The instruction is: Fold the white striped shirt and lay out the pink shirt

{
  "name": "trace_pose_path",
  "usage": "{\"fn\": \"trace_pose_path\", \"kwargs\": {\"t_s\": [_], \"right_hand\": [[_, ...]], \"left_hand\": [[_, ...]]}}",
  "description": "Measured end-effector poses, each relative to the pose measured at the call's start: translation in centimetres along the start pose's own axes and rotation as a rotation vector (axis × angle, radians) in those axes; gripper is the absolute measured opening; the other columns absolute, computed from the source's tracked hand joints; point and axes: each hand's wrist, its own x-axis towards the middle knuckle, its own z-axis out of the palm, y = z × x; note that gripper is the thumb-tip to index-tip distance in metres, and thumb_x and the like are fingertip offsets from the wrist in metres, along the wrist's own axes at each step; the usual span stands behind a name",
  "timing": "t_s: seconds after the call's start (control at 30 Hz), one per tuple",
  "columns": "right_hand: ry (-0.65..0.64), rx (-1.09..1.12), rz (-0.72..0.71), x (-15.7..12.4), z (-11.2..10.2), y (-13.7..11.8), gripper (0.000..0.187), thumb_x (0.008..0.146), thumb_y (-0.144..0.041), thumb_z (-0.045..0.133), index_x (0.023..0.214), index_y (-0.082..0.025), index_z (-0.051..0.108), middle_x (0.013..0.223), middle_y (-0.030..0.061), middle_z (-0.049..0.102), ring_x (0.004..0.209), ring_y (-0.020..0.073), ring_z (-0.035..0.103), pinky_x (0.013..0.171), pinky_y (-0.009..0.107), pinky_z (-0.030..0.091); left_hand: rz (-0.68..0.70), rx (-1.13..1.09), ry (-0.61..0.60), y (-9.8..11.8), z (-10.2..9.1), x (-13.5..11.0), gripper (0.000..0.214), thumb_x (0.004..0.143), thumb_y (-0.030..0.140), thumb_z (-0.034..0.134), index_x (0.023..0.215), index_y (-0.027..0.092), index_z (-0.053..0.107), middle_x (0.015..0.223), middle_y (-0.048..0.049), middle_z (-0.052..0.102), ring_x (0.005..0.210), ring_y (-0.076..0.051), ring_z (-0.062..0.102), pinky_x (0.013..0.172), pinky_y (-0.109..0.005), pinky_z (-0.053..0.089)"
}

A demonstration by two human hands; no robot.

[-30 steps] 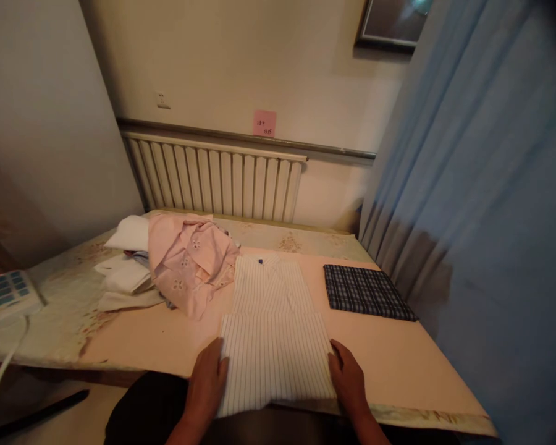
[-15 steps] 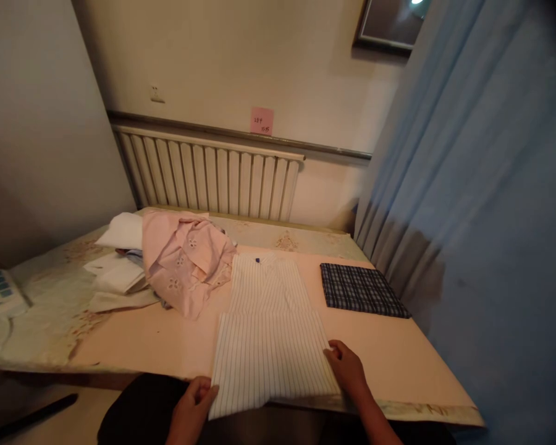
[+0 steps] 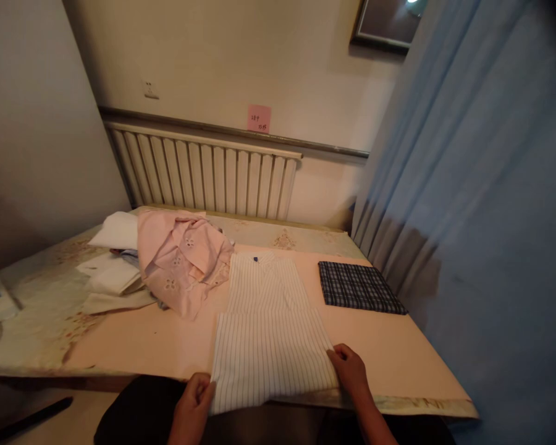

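Observation:
A white pin-striped shirt [image 3: 269,327] lies partly folded on the table, its lower part doubled up toward me. My left hand [image 3: 193,402] pinches the near left corner of the striped shirt at the table's front edge. At the near right corner, my right hand [image 3: 351,371] is closed on the shirt's edge, thumb on top.
A crumpled pink shirt [image 3: 180,259] and white folded cloths [image 3: 115,259] lie at the left. A folded dark checked cloth [image 3: 359,287] sits at the right. A blue curtain [image 3: 482,216] hangs along the right; a radiator [image 3: 204,176] stands behind the table [image 3: 143,337].
My left hand slid back from flat beside the shirt to its near left corner and closed on it. My right hand shifted slightly along the right corner. The view drifted left.

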Motion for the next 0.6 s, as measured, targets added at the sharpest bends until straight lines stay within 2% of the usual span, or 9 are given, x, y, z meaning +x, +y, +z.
{"fn": "trace_pose_path", "kwargs": {"t_s": [0.27,0.4,0.6], "right_hand": [[0.055,0.082,-0.027,-0.5,0.2,-0.3,0.029,0.076,-0.047,0.044,0.063,-0.022,0.052,0.057,-0.0023,0.053,0.058,0.0162,0.050,0.058,0.025,0.039],[0.084,-0.025,-0.093,-0.8,0.8,0.2,0.027,0.082,-0.043,0.039,0.067,-0.024,0.050,0.059,-0.0011,0.056,0.057,0.0168,0.053,0.057,0.025,0.038],[0.059,-0.316,-0.182,-1.1,2.1,0.6,0.025,0.092,-0.035,0.032,0.077,-0.024,0.049,0.062,0.0017,0.061,0.057,0.0186,0.058,0.054,0.026,0.032]], "left_hand": [[0.092,0.113,0.059,0.4,0.6,0.0,0.030,0.079,0.052,0.044,0.069,0.024,0.045,0.063,0.0044,0.046,0.062,-0.015,0.048,0.061,-0.024,0.040],[0.089,0.151,0.097,0.6,0.6,0.1,0.028,0.078,0.051,0.042,0.069,0.025,0.045,0.062,0.0039,0.049,0.062,-0.015,0.051,0.061,-0.024,0.041],[0.031,0.218,0.112,1.0,0.3,0.3,0.024,0.078,0.048,0.040,0.069,0.025,0.043,0.058,0.0042,0.051,0.057,-0.016,0.053,0.058,-0.024,0.041]]}}
